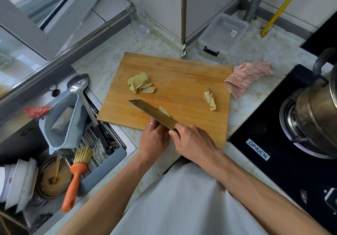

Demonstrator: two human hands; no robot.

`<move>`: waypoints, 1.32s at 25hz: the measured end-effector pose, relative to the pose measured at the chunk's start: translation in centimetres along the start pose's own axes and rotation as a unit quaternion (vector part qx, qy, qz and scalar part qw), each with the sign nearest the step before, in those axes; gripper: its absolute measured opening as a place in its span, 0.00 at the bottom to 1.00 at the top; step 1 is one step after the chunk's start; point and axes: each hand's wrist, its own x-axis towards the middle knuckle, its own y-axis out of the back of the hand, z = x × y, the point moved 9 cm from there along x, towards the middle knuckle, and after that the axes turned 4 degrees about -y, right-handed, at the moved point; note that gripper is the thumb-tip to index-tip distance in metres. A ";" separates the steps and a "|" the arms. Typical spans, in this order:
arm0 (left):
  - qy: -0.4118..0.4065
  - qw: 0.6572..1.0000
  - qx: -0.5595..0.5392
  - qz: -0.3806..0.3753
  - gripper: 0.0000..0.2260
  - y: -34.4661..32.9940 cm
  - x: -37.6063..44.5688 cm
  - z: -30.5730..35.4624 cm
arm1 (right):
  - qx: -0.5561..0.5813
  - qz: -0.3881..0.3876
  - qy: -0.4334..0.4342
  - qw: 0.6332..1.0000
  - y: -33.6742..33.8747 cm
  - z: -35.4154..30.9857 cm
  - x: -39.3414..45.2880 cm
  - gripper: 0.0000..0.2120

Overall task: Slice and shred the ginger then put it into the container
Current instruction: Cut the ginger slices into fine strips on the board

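Right hand [193,141] grips the knife [155,113]; left hand [154,136] pins the ginger piece [165,111], fingers curled. Looks small, firm, slick when cut: hold it low, fingertips tucked back from the blade

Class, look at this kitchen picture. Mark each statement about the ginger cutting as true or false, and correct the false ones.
1. The right hand holds the knife. True.
2. The container already holds ginger. False: it looks empty, and it sits behind the board.
3. A pile of ginger slices lies on the far left part of the board. True.
4. The cloth lies left of the board. False: it lies at the board's right edge.
5. The left hand rests on the spoon. False: it is at the near edge of the board, next to the knife.
6. A pot stands on the stove. True.
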 end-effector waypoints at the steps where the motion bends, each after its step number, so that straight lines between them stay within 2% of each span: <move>1: -0.002 1.000 0.007 0.004 0.16 0.1 0.1 0.2 | -0.004 0.004 0.009 1.000 -0.1 -0.3 0.3 0.16; 5: -0.024 0.999 0.024 0.003 0.16 0.1 0.0 0.7 | -0.010 0.017 0.022 1.000 -0.1 -0.6 0.4 0.17; 10: 0.011 1.000 0.000 -0.019 0.17 -0.5 -0.3 -0.2 | -0.001 0.009 0.010 1.000 0.0 0.1 -0.4 0.16; 16: -0.033 0.999 0.025 0.013 0.16 0.4 0.1 1.1 | 0.001 0.016 0.024 1.000 -0.4 -0.6 1.1 0.16; 25: -0.039 0.998 0.036 0.015 0.16 0.5 0.2 1.3 | 0.011 0.008 0.006 1.000 -0.2 -0.4 0.6 0.16; 33: -0.013 0.999 0.043 0.009 0.18 0.6 -0.2 0.9 | -0.001 0.012 0.019 1.000 -0.2 -0.8 0.5 0.17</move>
